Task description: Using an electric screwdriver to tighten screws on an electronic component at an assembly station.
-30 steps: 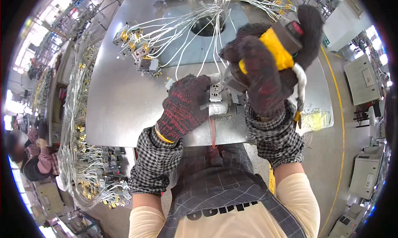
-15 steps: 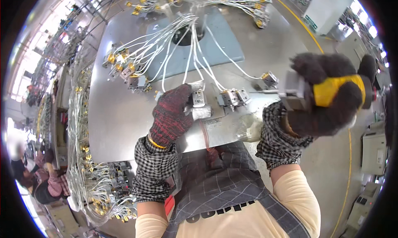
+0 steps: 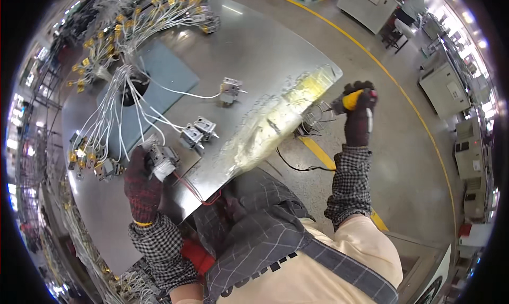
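My left hand (image 3: 143, 184), in a dark red and black knit glove, grips a small silver metal block (image 3: 163, 161) over the near part of the steel table (image 3: 222, 44). White cables run from the table's middle to several such blocks; two metal blocks (image 3: 199, 131) lie just right of my left hand, and another metal block (image 3: 231, 91) sits farther back. My right hand (image 3: 360, 113), in a dark glove, is closed around a yellow and black power tool (image 3: 349, 100), held out past the table's right edge. The tool's tip is hard to make out.
Clear plastic wrap and yellowish tape (image 3: 281, 121) cover the table's right edge. A blue-grey plate (image 3: 169, 73) lies under the cable bundle (image 3: 127, 84). Beside the table hang coiled wires (image 3: 318, 118). Yellow lines (image 3: 318, 153) mark the floor. A person (image 3: 411, 12) sits far right.
My view has turned right. My right hand has swung the power tool away from the blocks, out beyond the table's edge. My left hand still grips a metal block, now tilted.
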`<act>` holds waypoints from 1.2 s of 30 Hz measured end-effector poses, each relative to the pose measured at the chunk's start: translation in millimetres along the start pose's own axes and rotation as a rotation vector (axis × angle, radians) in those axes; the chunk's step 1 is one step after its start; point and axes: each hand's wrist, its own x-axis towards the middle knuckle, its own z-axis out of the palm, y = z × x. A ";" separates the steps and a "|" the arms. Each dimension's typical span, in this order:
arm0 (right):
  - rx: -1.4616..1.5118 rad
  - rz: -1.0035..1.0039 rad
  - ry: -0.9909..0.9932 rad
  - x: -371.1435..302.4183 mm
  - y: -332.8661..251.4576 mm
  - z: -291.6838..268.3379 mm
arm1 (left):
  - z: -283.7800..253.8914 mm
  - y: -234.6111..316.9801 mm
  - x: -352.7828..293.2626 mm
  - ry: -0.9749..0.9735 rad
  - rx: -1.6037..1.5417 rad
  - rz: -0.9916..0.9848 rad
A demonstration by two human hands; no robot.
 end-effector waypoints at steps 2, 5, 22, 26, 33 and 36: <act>-0.051 0.015 0.015 -2.2 36.5 -18.0 | 1.4 -5.5 0.1 -0.002 -0.013 -0.017; -0.250 0.103 -0.070 -17.0 47.9 -20.2 | -1.1 -11.7 -2.7 -0.047 -0.064 -0.035; -0.431 0.402 -0.116 -39.9 71.4 -24.3 | 4.1 -22.6 -9.1 -0.013 -0.139 -0.038; -0.351 1.057 -0.117 -37.8 30.6 -6.4 | 0.0 -24.1 -10.7 -0.006 -0.125 -0.029; -1.230 0.423 -0.616 -50.0 -10.0 -12.4 | 7.5 -9.6 -4.2 0.033 -0.061 -0.021; -1.634 0.196 -0.898 -47.5 -6.4 23.1 | -4.7 -8.1 -5.3 -0.019 0.021 0.027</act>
